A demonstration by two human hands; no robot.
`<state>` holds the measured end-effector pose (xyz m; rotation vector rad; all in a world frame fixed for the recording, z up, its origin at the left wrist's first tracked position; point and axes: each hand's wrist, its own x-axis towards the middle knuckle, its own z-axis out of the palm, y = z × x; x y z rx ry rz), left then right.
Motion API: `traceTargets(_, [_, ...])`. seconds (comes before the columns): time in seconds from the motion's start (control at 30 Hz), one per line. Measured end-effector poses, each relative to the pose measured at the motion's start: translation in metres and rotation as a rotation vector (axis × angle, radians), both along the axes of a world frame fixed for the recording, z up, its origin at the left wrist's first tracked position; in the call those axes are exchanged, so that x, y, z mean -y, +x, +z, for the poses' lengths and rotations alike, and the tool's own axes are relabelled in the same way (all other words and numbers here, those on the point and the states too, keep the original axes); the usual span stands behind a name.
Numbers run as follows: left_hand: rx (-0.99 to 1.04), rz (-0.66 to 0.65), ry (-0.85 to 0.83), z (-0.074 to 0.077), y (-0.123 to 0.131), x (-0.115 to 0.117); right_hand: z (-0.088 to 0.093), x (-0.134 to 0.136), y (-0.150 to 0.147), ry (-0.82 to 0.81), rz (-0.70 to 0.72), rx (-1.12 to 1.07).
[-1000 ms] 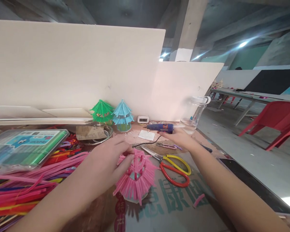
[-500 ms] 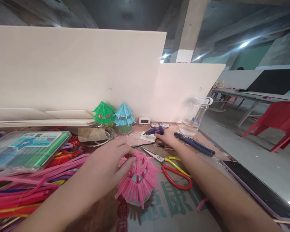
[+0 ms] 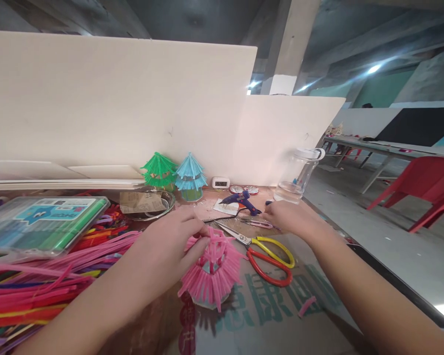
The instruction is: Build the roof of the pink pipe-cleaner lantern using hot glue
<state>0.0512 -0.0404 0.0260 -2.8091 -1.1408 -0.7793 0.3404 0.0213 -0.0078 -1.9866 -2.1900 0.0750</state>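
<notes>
A pink model tower made of cut straws (image 3: 211, 271) stands on a printed cardboard sheet (image 3: 266, 310). My left hand (image 3: 170, 246) pinches the top of the tower with its fingers closed. My right hand (image 3: 294, 219) hovers low over the table, just right of a blue glue gun (image 3: 240, 199). The glue gun rests on a white pad and my right hand does not touch it. That hand shows only its back, and its fingers curl down out of sight. Scissors with yellow and red handles (image 3: 266, 254) lie between my hands.
Green (image 3: 157, 170) and blue (image 3: 190, 175) straw towers stand by the white back board. A pile of coloured straws (image 3: 40, 276) and a plastic case (image 3: 40, 219) fill the left. A metal dish (image 3: 148, 204), a small clock (image 3: 220, 183) and a clear jar (image 3: 298, 175) stand behind.
My right hand has set the blue glue gun down on the white pad, let go and drawn back to the right. My left hand has stayed on the pink tower.
</notes>
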Motion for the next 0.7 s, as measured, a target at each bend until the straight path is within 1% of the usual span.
traceTargets(0.1, [-0.002,-0.01,0.006,-0.001,0.001,0.0,0.014,0.023,-0.015,0.065,0.045,0.008])
traceTargets(0.17, [-0.003,-0.009,0.004,-0.001,0.001,0.001,0.014,0.034,-0.028,0.104,0.127,-0.076])
traceTargets(0.27, [-0.006,-0.005,0.027,0.0,0.0,0.001,0.007,0.046,-0.046,0.164,0.308,-0.435])
traceTargets(0.33, [0.003,-0.022,0.052,0.0,-0.001,0.001,0.0,0.052,-0.055,0.17,0.365,-0.62])
traceTargets(0.43, [0.023,-0.061,0.065,-0.001,-0.001,0.0,-0.007,0.059,-0.063,0.121,0.396,-0.764])
traceTargets(0.53, [0.037,-0.077,0.051,-0.002,-0.001,-0.001,-0.01,0.062,-0.069,0.059,0.388,-0.854])
traceTargets(0.7, [0.062,-0.102,0.045,-0.002,0.002,0.001,-0.013,0.062,-0.076,0.059,0.403,-0.866])
